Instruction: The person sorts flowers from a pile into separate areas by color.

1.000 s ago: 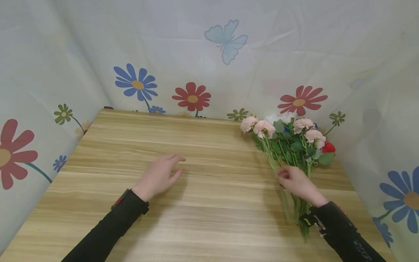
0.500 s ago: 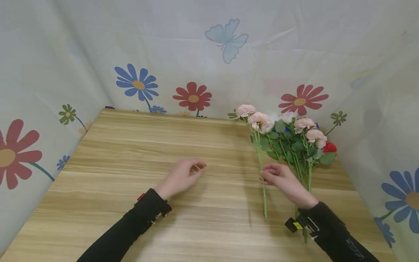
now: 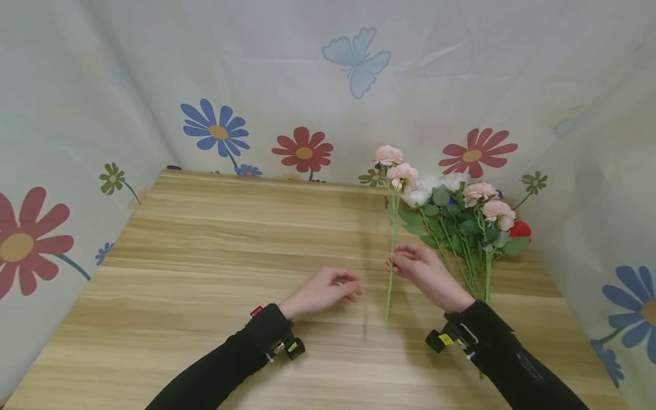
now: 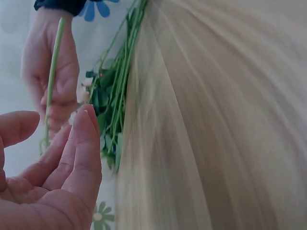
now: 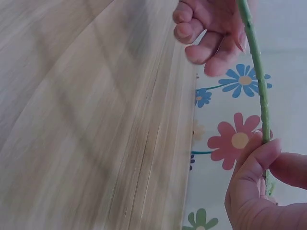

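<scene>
My right hand (image 3: 422,273) pinches the green stem of a pink artificial flower (image 3: 402,175) between thumb and fingers. Two pale pink blooms top that stem, which stands nearly upright above the table. In the right wrist view the stem (image 5: 259,76) runs through the fingertips of the right hand (image 5: 259,187). My left hand (image 3: 324,291) hovers just left of the stem's lower part, fingers loosely bent and holding nothing. The left wrist view shows a gap between the thumb and fingers of the left hand (image 4: 62,177), with the stem (image 4: 53,67) beyond them.
A pile of artificial flowers (image 3: 461,228) with pink, white, red and blue blooms lies at the right of the wooden table (image 3: 230,228). A white curtain (image 3: 256,57) printed with flowers and a butterfly hangs around the table's back and sides.
My right hand has drawn the two-bloom pink flower leftward from the pile and raised it more upright. My left hand has moved right, towards its stem.
</scene>
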Tool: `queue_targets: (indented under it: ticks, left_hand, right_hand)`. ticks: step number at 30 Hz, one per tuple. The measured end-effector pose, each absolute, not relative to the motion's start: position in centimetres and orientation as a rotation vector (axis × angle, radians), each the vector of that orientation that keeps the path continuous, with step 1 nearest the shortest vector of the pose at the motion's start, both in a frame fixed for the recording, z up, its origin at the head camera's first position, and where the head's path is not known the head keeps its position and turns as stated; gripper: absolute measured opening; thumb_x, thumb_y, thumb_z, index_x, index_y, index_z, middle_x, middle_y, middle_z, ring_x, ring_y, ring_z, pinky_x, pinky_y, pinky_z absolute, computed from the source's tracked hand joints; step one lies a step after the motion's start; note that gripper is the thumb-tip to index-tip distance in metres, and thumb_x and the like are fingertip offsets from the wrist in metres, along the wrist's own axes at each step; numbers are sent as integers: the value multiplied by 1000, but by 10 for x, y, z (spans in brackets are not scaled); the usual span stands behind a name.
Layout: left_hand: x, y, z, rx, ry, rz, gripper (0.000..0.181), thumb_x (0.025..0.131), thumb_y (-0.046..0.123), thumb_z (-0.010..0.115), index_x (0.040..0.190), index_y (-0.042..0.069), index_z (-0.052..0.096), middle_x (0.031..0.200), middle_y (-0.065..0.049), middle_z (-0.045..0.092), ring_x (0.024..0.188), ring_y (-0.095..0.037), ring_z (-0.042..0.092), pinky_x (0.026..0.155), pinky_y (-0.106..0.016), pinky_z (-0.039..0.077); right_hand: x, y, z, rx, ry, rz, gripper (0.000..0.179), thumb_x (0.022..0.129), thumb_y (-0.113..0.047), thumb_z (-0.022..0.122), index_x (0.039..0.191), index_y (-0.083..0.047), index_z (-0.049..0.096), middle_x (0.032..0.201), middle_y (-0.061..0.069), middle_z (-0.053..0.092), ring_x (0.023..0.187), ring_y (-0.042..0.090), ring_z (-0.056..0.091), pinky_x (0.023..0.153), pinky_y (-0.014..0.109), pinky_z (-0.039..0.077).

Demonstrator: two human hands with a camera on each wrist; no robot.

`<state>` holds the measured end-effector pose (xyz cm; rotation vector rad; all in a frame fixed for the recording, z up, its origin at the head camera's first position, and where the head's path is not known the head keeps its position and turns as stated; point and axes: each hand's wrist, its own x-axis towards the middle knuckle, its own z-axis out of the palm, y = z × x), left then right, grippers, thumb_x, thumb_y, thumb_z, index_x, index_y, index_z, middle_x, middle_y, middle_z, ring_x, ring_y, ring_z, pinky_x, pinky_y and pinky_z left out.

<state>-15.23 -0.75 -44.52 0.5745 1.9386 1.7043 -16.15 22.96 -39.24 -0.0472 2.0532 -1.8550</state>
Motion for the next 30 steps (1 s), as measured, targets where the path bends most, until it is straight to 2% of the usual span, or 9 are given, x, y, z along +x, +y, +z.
queue_targets:
  ticks: [4, 9, 15, 19, 23, 27, 30]
  left_hand:
    - [-153, 2, -447, 495, 1754, 1785, 40, 97, 22, 56, 121, -9, 56, 108, -23, 65, 95, -31, 65, 83, -36, 55]
    - [-154, 9, -446, 397, 1640, 1849, 36, 96, 20, 56, 119, -8, 58, 106, -22, 65, 91, -24, 66, 84, -33, 54]
    - [-154, 10, -445, 346, 1611, 1858, 34, 96, 14, 56, 118, -12, 58, 105, -24, 66, 89, -21, 66, 83, -32, 54]
    - [-152, 10, -446, 330, 1613, 1846, 32, 94, 12, 58, 116, -11, 60, 102, -22, 68, 88, -18, 66, 81, -30, 55]
    - [-151, 10, -445, 326, 1612, 1844, 32, 93, 11, 60, 115, -11, 60, 104, -26, 67, 86, -16, 66, 76, -27, 56]
    - [-149, 10, -440, 315, 1633, 1840, 32, 93, 10, 60, 116, -12, 60, 106, -29, 65, 91, -22, 67, 75, -25, 56]
    - [-148, 9, -438, 309, 1655, 1839, 31, 92, 10, 60, 115, -12, 60, 105, -28, 65, 91, -24, 67, 77, -29, 56]
  right_hand:
    - [-167, 219, -392, -45, 1984, -1928, 29, 97, -9, 52, 115, 10, 39, 96, 7, 55, 84, 10, 58, 80, 24, 53]
    - [-171, 209, -394, -44, 1945, -1948, 25, 96, -6, 52, 113, 9, 41, 94, 7, 56, 83, 11, 58, 81, 25, 52]
    - [-173, 201, -397, -63, 1924, -1951, 21, 96, -5, 52, 110, 7, 44, 94, 7, 56, 85, 11, 58, 83, 25, 52]
    - [-173, 197, -398, -41, 1918, -1957, 24, 96, -3, 52, 113, 10, 42, 97, 9, 55, 86, 11, 58, 82, 22, 52]
    - [-174, 195, -398, -38, 1932, -1943, 28, 96, -5, 52, 117, 11, 41, 98, 8, 53, 87, 11, 57, 82, 22, 51]
    - [-175, 194, -399, -53, 1945, -1928, 33, 96, -7, 54, 119, 12, 40, 98, 6, 53, 86, 10, 57, 84, 25, 51]
    - [-175, 192, -400, -56, 1942, -1934, 35, 95, -7, 54, 120, 13, 40, 98, 7, 53, 84, 10, 57, 84, 25, 51]
